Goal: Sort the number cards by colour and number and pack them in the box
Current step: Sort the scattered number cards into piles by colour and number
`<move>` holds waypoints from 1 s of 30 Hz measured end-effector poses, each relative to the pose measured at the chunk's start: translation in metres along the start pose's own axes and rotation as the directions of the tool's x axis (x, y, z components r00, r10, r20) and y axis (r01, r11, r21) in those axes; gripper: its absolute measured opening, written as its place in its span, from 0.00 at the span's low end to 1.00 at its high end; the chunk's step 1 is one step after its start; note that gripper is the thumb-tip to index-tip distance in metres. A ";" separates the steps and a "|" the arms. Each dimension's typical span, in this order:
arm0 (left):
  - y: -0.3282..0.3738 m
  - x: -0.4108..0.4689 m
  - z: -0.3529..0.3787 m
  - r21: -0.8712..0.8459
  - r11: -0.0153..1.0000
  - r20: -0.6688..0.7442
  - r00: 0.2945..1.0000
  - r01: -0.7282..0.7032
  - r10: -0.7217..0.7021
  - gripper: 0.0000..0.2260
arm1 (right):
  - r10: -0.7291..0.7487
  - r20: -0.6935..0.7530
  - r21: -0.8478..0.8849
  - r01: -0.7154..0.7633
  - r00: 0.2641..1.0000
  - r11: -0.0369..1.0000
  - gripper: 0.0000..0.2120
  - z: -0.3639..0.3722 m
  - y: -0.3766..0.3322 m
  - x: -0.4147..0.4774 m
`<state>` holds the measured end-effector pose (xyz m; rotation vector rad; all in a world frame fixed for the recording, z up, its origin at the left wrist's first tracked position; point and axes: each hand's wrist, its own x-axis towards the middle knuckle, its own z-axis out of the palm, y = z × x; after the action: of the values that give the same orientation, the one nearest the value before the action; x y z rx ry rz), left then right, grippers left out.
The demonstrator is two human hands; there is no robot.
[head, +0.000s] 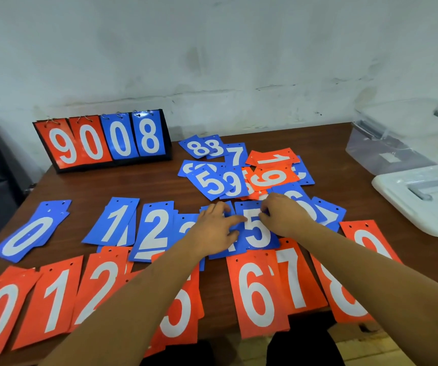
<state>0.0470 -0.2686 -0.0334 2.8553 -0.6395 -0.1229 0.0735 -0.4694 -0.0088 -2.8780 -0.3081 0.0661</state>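
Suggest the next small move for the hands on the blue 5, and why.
Probably let go of the blue 5 card, which already lies in the blue row, and reach the right hand to the mixed heap behind, where another blue 5 shows.

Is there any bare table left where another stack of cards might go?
Yes. The widest bare stretch of table lies between the scoreboard stand and the blue row of 0, 1 and 2. A smaller patch lies between the unsorted heap and the clear box. The front edge, under the orange row, and around both hands is crowded.
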 end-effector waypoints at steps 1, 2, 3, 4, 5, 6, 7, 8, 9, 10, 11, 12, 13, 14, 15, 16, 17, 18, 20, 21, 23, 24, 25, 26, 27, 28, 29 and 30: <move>-0.001 0.000 0.000 0.005 1.000 0.006 1.000 -0.004 0.004 0.21 | -0.022 -0.020 0.003 0.022 1.000 1.000 0.10 0.003 0.004 0.001; -0.001 0.000 0.000 0.010 1.000 0.010 1.000 -0.007 0.007 0.21 | -0.033 -0.046 0.005 0.034 0.998 0.999 0.10 0.006 0.008 0.002; -0.002 -0.001 0.001 0.018 1.000 0.014 1.000 -0.009 0.009 0.21 | -0.043 -0.068 0.003 0.043 0.997 0.999 0.10 0.007 0.012 0.004; -0.002 -0.001 0.001 0.029 0.999 0.020 1.000 -0.013 0.012 0.21 | -0.051 -0.080 -0.006 0.051 0.996 0.999 0.11 0.009 0.016 0.005; -0.002 -0.001 0.000 0.041 0.999 0.029 0.999 -0.014 0.013 0.21 | -0.060 -0.083 -0.016 0.059 0.995 0.998 0.12 0.009 0.018 0.006; -0.002 -0.001 0.000 0.051 0.999 0.036 0.999 -0.012 0.010 0.22 | -0.069 -0.081 -0.031 0.067 0.994 0.997 0.14 0.008 0.021 0.006; -0.002 -0.001 0.000 0.059 0.998 0.041 0.999 -0.009 0.007 0.22 | -0.077 -0.077 -0.044 0.073 0.994 0.996 0.15 0.008 0.023 0.007; -0.002 -0.001 -0.001 0.064 0.998 0.044 0.999 -0.008 0.005 0.23 | -0.079 -0.070 -0.052 0.076 0.994 0.996 0.15 0.008 0.025 0.007; -0.001 -0.001 -0.001 0.063 0.998 0.045 0.999 -0.008 0.005 0.23 | -0.081 -0.064 -0.056 0.078 0.995 0.995 0.15 0.008 0.026 0.007; -0.001 -0.001 -0.001 0.061 0.998 0.041 0.999 -0.009 0.007 0.23 | -0.077 -0.061 -0.061 0.074 0.995 0.995 0.15 0.008 0.027 0.007; -0.001 -0.002 -0.002 0.057 0.998 0.032 0.999 -0.011 0.010 0.23 | -0.070 -0.062 -0.065 0.066 0.996 0.996 0.15 0.009 0.027 0.008; -0.001 -0.002 -0.001 0.049 0.999 0.020 1.000 -0.013 0.012 0.23 | -0.061 -0.067 -0.063 0.057 0.996 0.996 0.15 0.009 0.027 0.008; -0.001 -0.003 -0.001 0.041 0.999 0.007 1.000 -0.015 0.015 0.23 | -0.056 -0.077 -0.057 0.052 0.995 0.997 0.14 0.010 0.026 0.009; -0.002 -0.003 -0.001 0.032 0.999 -0.009 1.000 -0.021 0.021 0.23 | -0.056 -0.092 -0.046 0.052 0.994 0.998 0.13 0.010 0.026 0.010; -0.004 -0.002 -0.003 0.020 0.999 -0.025 0.999 -0.027 0.027 0.23 | -0.058 -0.111 -0.026 0.055 0.992 0.998 0.12 0.009 0.024 0.011; -0.006 -0.001 -0.005 -0.005 1.000 -0.043 0.999 -0.029 0.029 0.22 | -0.060 -0.131 0.002 0.061 0.990 0.998 0.11 0.007 0.023 0.014; -0.009 0.002 -0.009 -0.044 0.999 -0.068 0.997 -0.028 0.025 0.21 | -0.060 -0.152 0.035 0.066 0.987 0.997 0.11 0.004 0.020 0.017; -0.012 0.005 -0.013 -0.087 0.996 -0.104 0.994 -0.028 0.019 0.19 | -0.054 -0.166 0.068 0.066 0.985 0.996 0.11 0.000 0.017 0.022; -0.021 0.015 -0.024 -0.140 0.990 -0.196 0.981 -0.032 0.004 0.15 | -0.035 -0.176 0.128 0.058 0.984 0.990 0.11 -0.008 0.008 0.036; -0.026 0.021 -0.030 -0.168 0.986 -0.222 0.975 -0.024 -0.014 0.14 | -0.021 -0.176 0.158 0.050 0.984 0.986 0.12 -0.011 0.003 0.045; -0.039 0.032 -0.038 -0.241 0.970 -0.213 0.974 0.028 -0.081 0.11 | 0.026 -0.146 0.215 0.006 0.989 0.977 0.13 -0.015 -0.009 0.063; -0.045 0.038 -0.039 -0.263 0.962 -0.201 0.971 0.071 -0.127 0.10 | 0.045 -0.120 0.225 -0.017 0.992 0.974 0.13 -0.016 -0.015 0.071; -0.052 0.043 -0.040 -0.267 0.955 -0.193 0.964 0.130 -0.185 0.10 | 0.054 -0.097 0.229 -0.031 0.994 0.973 0.14 -0.016 -0.021 0.079; -0.059 0.049 -0.040 -0.253 0.946 -0.197 0.947 0.202 -0.255 0.11 | 0.062 -0.073 0.238 -0.043 0.995 0.970 0.15 -0.014 -0.027 0.087; -0.065 0.054 -0.039 -0.233 0.931 -0.210 0.920 0.281 -0.330 0.14 | 0.070 -0.053 0.245 -0.055 0.996 0.968 0.17 -0.011 -0.031 0.094; -0.070 0.060 -0.037 -0.224 0.907 -0.222 0.888 0.356 -0.404 0.18 | 0.074 -0.034 0.242 -0.063 0.997 0.968 0.19 -0.007 -0.035 0.101; -0.074 0.065 -0.037 -0.236 0.874 -0.217 0.854 0.425 -0.473 0.23 | 0.066 -0.023 0.215 -0.060 0.998 0.975 0.21 -0.001 -0.039 0.106; -0.078 0.070 -0.037 -0.268 0.833 -0.188 0.822 0.484 -0.538 0.28 | 0.049 -0.016 0.160 -0.046 0.999 0.986 0.25 0.005 -0.043 0.111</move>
<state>0.1475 -0.2229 -0.0173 2.6902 0.2027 0.0943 0.1728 -0.4040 -0.0054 -2.7257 -0.2193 0.0676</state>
